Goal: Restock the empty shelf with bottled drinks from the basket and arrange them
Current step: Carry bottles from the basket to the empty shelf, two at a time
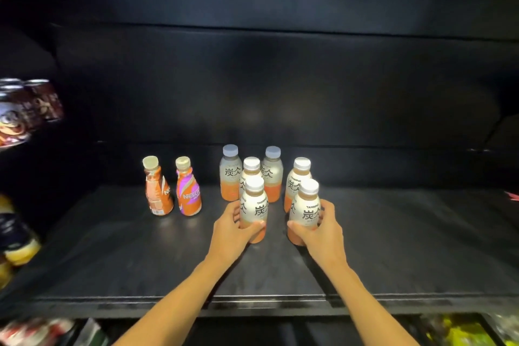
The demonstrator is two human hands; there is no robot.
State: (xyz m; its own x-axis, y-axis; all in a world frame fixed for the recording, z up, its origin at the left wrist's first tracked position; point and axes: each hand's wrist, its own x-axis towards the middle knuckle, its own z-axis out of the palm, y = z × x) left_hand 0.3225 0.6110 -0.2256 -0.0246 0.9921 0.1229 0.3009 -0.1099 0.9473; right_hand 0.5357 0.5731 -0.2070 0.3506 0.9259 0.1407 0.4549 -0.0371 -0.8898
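Up on the dark shelf (112,255) stand eight upright bottles. Farthest left is an orange-wrapped coffee bottle (157,188), and just beside it a purple-and-orange coffee bottle (188,189), both with pale caps. To their right, six white-capped bottles form two columns of three, each holding an orange-brown drink below a pale label. The left hand (234,230) curls its fingers and thumb round the front left bottle (253,209), and the right hand (320,229) grips the front right bottle (305,211) the same way; both bottles sit on the shelf, just ahead of the four rear bottles (269,174). Blurred cans (26,107) stand at the far left.
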